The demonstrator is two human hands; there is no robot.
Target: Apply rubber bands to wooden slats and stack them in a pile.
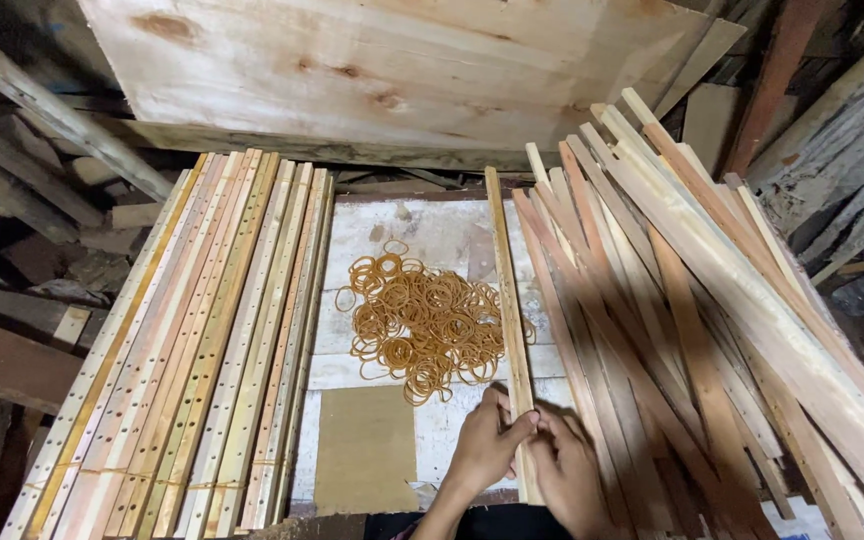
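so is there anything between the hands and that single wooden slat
Nothing visible: the left hand and right hand both already grip the slat at its near end. The rubber bands lie just beside it.

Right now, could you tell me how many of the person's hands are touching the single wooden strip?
2. The left hand grips the single wooden strip near its lower end, and the right hand touches it from the other side. The fingertips may be partly hidden behind the strip.
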